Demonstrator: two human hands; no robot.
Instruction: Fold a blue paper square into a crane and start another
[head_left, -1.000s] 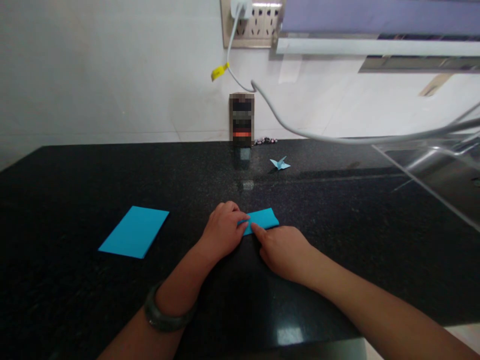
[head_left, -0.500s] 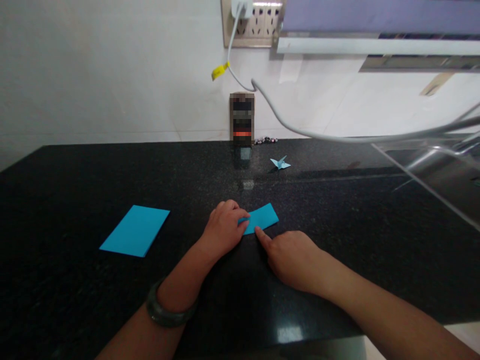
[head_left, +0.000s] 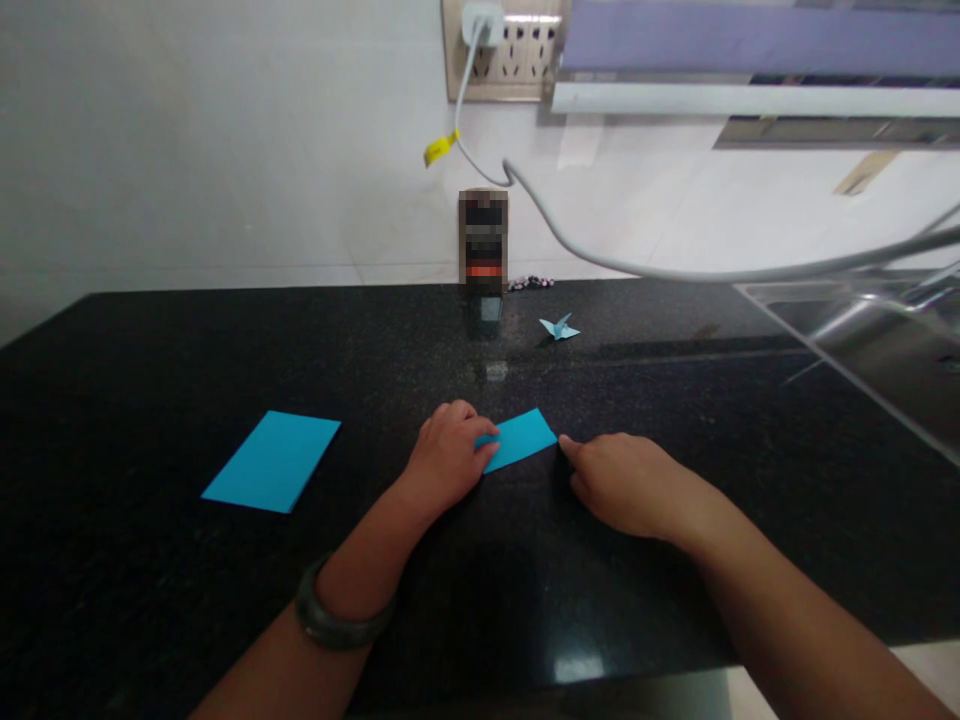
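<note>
A folded strip of blue paper point(head_left: 523, 440) lies flat on the black countertop. My left hand point(head_left: 450, 450) is closed on its left end, with fingers and thumb pressing it down and covering that end. At the paper's lower right corner is the index fingertip of my right hand point(head_left: 619, 483). The other fingers of that hand are curled in, and nothing shows between them. Off to the left rests a larger piece of blue paper point(head_left: 274, 462). Farther back sits a small light blue origami crane point(head_left: 559, 328).
A phone point(head_left: 484, 240) with a blurred screen leans on the wall, a beaded strand point(head_left: 531, 284) beside it. A grey cable point(head_left: 645, 270) runs from the wall socket point(head_left: 517, 50) across to the right. The metal sink point(head_left: 892, 330) is at the right edge.
My right hand has slid rightward and slightly up along the folded paper's lower edge, from its middle to the right corner. My left hand keeps its place on the paper.
</note>
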